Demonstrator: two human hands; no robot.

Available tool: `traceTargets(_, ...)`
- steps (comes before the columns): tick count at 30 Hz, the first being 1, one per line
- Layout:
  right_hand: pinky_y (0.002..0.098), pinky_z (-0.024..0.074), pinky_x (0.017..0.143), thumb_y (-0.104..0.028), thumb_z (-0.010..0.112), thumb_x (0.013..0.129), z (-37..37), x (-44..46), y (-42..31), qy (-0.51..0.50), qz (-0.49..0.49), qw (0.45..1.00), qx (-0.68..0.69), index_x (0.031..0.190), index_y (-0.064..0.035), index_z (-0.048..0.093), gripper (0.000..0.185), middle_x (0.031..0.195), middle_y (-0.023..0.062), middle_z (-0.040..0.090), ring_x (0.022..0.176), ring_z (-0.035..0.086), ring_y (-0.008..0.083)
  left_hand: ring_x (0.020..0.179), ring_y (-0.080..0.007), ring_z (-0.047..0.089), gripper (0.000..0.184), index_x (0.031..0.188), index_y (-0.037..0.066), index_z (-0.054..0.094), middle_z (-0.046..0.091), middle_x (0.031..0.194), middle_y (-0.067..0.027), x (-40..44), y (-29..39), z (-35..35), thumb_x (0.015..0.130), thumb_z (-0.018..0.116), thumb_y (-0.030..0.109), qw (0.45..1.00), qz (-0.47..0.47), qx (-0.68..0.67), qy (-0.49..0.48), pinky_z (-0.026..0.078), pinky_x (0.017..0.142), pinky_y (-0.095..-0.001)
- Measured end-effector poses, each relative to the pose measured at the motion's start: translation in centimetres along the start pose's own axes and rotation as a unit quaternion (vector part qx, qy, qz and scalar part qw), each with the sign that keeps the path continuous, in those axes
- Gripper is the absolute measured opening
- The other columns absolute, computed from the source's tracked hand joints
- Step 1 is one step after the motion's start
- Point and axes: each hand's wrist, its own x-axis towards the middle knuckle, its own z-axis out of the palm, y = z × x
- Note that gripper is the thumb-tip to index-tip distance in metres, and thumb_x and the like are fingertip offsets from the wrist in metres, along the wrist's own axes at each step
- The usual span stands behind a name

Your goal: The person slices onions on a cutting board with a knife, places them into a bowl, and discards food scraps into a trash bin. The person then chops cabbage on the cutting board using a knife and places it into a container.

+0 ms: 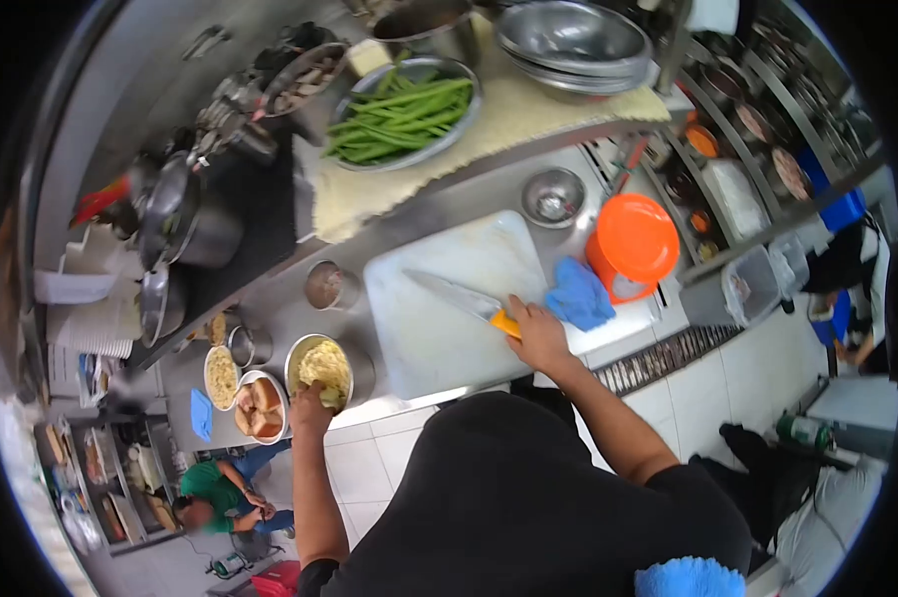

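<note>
A large knife point(459, 296) with a yellow handle lies across the white cutting board point(449, 348), blade pointing to the far left. My right hand point(538, 336) is closed round its handle at the board's right side. My left hand point(313, 406) reaches over the near rim of a round metal container point(362, 373) of pale yellow shredded food point(324, 365). Its fingers are bent at the food, and something pale shows beside them; what they pinch is unclear. A crumpled blue cloth point(579, 295) sits just right of my right hand.
Left of the container stand a bowl of bread-like pieces point(261, 410) and a bowl of pale crumbly food point(220, 376). A metal cup point(327, 287), small steel bowl point(553, 197) and orange-lidded tub point(636, 239) flank the board. Green beans point(399, 114) fill a bowl on the shelf.
</note>
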Motion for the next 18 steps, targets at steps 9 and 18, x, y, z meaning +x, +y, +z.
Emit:
traceTargets(9, 0.0503, 0.0551, 0.088, -0.038, 0.076, 0.087, -1.0, 1.2, -0.4, -0.006, -0.001, 1.0, 0.025, 0.155, -0.003, 0.039, 0.085, 0.115, 0.0248, 0.069, 0.102, 0.068, 0.0428, 0.118, -0.0318, 0.068, 0.055, 0.123, 0.023, 0.071, 0.062, 0.137, -0.0128, 1.8, 0.1, -1.7, 0.073, 0.088, 0.039, 0.993, 0.068, 0.1, -0.013, 0.057, 0.097, -0.0426)
traceTargets(18, 0.0522, 0.0545, 0.089, -0.036, 0.073, 0.09, -1.9, 1.6, 0.1, -0.054, -0.036, 0.997, 0.051, 0.151, -0.001, 0.044, 0.076, 0.117, 0.0289, 0.068, 0.104, 0.068, 0.0456, 0.117, -0.0332, 0.067, 0.058, 0.118, 0.017, 0.076, 0.064, 0.134, -0.0139, 0.2, -3.5, -1.3, 0.069, 0.09, 0.044, 0.993, 0.016, -0.113, 0.035, 0.055, 0.1, -0.0433)
